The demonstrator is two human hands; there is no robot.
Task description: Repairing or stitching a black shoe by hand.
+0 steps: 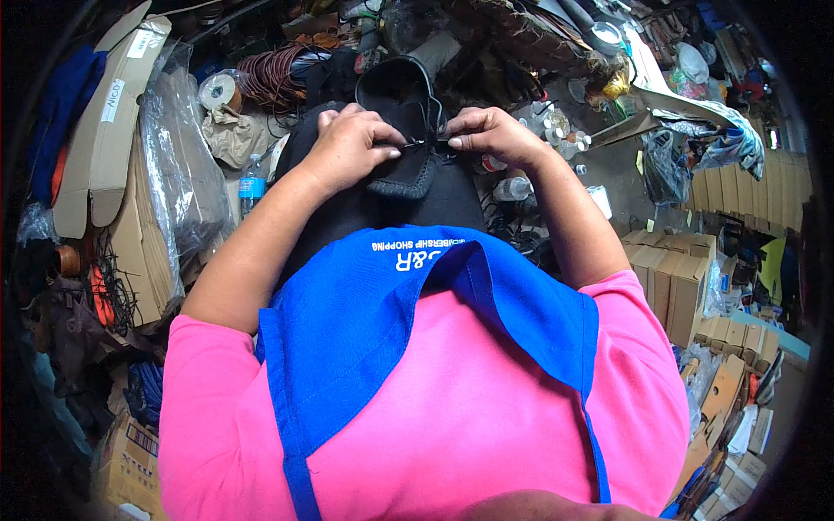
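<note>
A black shoe-like item point(401, 186) with a ribbed edge and a rounded, raised opening rests over my dark-clothed lap. My left hand point(354, 143) is closed at its left side, thumb and forefinger pinched together. Just off those fingertips shows a thin, shiny metal piece point(416, 142), too small to name. From the other side my right hand point(493, 137) pinches at the item's right edge; whatever lies between its fingertips is too small to make out. The fingertips of both hands are a short way apart, level with each other.
A bottle with a blue label point(252, 186) stands left of my left forearm. Several clear bottles point(513, 188) lie beyond my right forearm. Coiled brown cord point(276, 76), a thread spool point(219, 90) and flattened cardboard point(113, 122) crowd the left; stacked cardboard point(673, 276) sits at right.
</note>
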